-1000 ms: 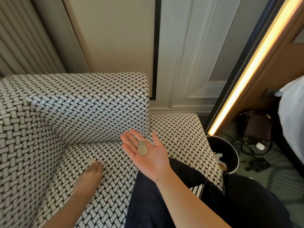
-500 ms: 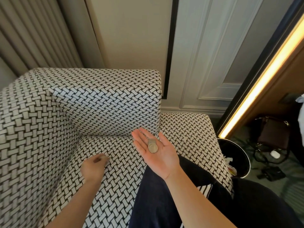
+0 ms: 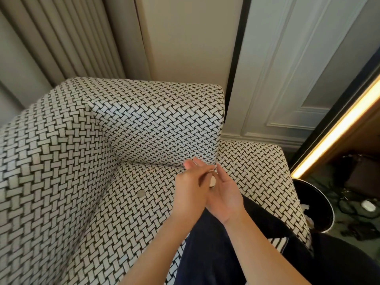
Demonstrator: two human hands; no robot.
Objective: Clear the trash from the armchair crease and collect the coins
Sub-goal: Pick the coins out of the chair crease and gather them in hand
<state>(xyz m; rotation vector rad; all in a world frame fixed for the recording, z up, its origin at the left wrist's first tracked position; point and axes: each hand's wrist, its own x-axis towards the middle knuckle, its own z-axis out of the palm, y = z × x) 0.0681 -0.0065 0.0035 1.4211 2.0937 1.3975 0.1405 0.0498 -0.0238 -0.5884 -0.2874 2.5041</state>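
Hands: two, left hand and right hand, their fingers overlapping.
Coins: two in view, a seat coin lying bare and a palm coin showing as a pale edge; any others in the palm are hidden.
Armchair: one.
Bin: one, black.
Curtain: one.
Light strip: one.
Bag: one, brown.

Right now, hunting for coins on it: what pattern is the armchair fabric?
Black-and-white basket-weave all over the armchair, shown best in the head view.
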